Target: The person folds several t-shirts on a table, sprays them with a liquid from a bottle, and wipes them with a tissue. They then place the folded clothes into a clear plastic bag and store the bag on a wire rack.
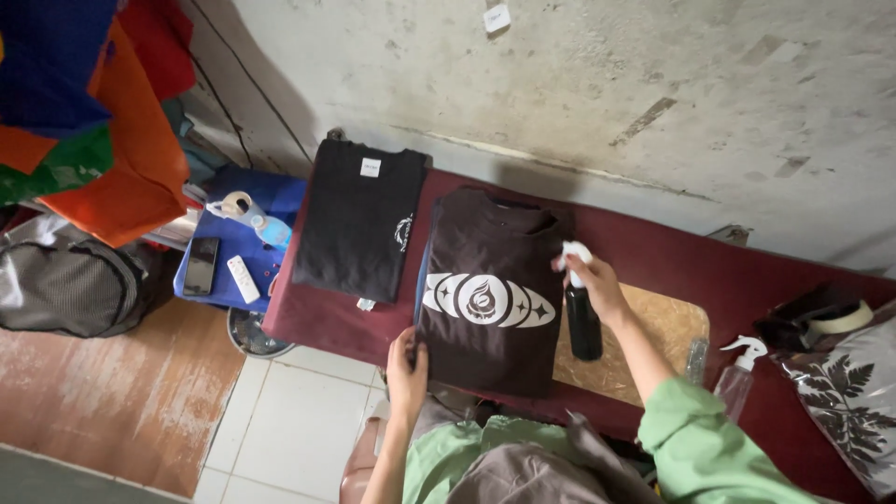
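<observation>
A folded dark brown t-shirt (485, 327) with a white oval print lies on the dark red table (672, 257). My left hand (407, 371) rests on its near left corner, fingers pressing the fabric. My right hand (594, 282) grips the white nozzle of a black spray bottle (584, 322), which stands upright just right of the shirt on a tan cork mat (658, 341). A second folded black t-shirt (359, 219) lies to the left.
A clear spray bottle (739, 373) stands at the right, near a tape roll (835, 322) and a leaf-patterned bag (854, 392). A blue stool (233, 257) at the left holds a phone, a remote and tape. A grey backpack (61, 280) sits on the floor.
</observation>
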